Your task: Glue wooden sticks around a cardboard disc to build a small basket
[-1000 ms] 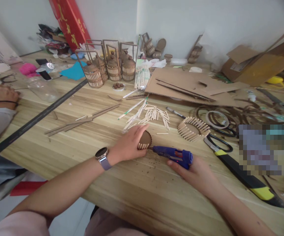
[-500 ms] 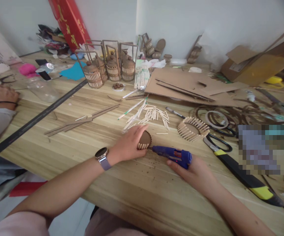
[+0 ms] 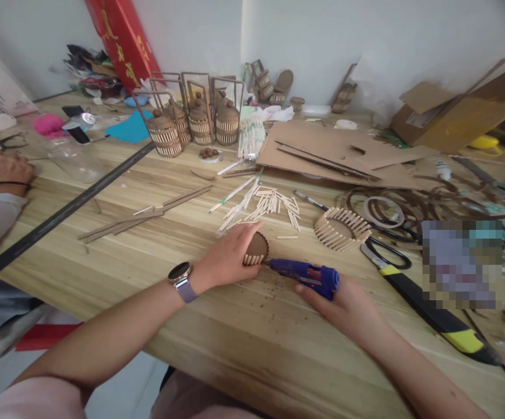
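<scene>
My left hand [image 3: 230,256] is closed round the side of a round brown cardboard disc [image 3: 257,247] with a ridged edge. Short wooden sticks [image 3: 254,259] stand in a row along the disc's near rim. In my right hand [image 3: 343,299] is a blue glue gun [image 3: 304,274], its nozzle pointing left, at or close to the disc's near right edge. Beyond my left hand lies a loose pile of short wooden sticks [image 3: 274,202]. To the right sits another brown disc ringed with sticks [image 3: 342,228].
Scissors [image 3: 392,254] and a black-and-yellow handled tool [image 3: 431,314] lie on the right. Small lidded baskets with tall handles [image 3: 165,137] stand at the back, beside flat cardboard [image 3: 322,151]. At the left edge rest another person's hands [image 3: 7,169]. A black strip [image 3: 73,209] crosses the table.
Almost nothing differs. The glue gun stays at the disc's edge, and both hands hold their places; the view has shifted very slightly.
</scene>
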{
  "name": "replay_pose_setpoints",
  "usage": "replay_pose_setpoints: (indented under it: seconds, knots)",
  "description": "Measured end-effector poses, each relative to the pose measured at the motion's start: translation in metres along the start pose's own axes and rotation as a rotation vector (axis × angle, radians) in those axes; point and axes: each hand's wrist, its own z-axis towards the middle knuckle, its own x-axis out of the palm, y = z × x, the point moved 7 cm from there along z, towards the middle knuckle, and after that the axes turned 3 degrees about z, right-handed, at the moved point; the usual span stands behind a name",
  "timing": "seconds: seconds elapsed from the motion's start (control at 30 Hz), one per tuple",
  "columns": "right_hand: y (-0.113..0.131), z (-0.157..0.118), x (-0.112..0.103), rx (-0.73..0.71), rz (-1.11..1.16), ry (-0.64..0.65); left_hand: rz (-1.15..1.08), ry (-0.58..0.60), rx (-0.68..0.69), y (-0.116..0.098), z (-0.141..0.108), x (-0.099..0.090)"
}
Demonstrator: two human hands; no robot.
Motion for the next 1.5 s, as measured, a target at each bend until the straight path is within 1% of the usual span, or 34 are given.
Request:
replay_pose_setpoints:
  seconds: [0.3, 0.6, 0.77, 0.87, 0.93, 0.97, 1.0, 1.03, 1.07, 1.2, 1.27, 1.3, 1.37, 1.4, 1.5]
  knots:
    - [-0.006, 0.002, 0.001, 0.013, 0.010, -0.027, 0.006, -0.015, 0.011, 0.000, 0.001, 0.001]
    - [-0.004, 0.001, 0.000, 0.007, 0.013, -0.026, -0.008, -0.006, 0.000, 0.001, 0.000, 0.001]
    - [-0.006, 0.001, 0.003, -0.003, 0.018, -0.031, -0.005, 0.002, -0.007, 0.001, 0.000, 0.001]
    - [-0.010, 0.003, 0.002, -0.010, 0.052, -0.074, -0.006, 0.001, 0.005, 0.001, 0.000, 0.002]
    - [-0.013, 0.004, -0.004, -0.007, 0.113, -0.129, -0.003, 0.001, 0.017, 0.001, -0.001, 0.002]
    - [-0.014, 0.004, -0.007, -0.003, 0.153, -0.136, -0.002, 0.000, 0.022, 0.001, -0.001, 0.003]
    - [-0.016, 0.004, -0.010, 0.005, 0.198, -0.113, -0.001, -0.002, 0.023, 0.001, -0.001, 0.003]
    - [-0.017, 0.004, -0.011, 0.017, 0.245, -0.063, 0.000, -0.001, 0.023, 0.002, -0.001, 0.003]
    - [-0.018, 0.004, -0.012, 0.031, 0.293, 0.012, 0.001, 0.001, 0.024, 0.002, -0.001, 0.003]
    - [-0.019, -0.006, -0.005, 0.096, 0.464, 0.382, 0.012, 0.018, 0.020, 0.003, -0.001, 0.004]
    - [-0.018, -0.012, 0.002, 0.145, 0.546, 0.516, 0.011, 0.015, 0.023, 0.002, -0.001, 0.004]
    - [-0.018, -0.014, 0.006, 0.175, 0.575, 0.558, 0.010, 0.012, 0.026, 0.002, -0.001, 0.004]
    - [-0.016, -0.016, 0.011, 0.207, 0.557, 0.583, 0.013, 0.005, 0.029, 0.002, -0.002, 0.003]
    - [-0.015, -0.016, 0.012, 0.201, 0.492, 0.572, 0.016, 0.004, 0.030, 0.002, -0.002, 0.003]
    - [-0.008, -0.013, 0.004, 0.156, 0.141, 0.493, 0.023, 0.008, 0.024, 0.002, -0.002, 0.003]
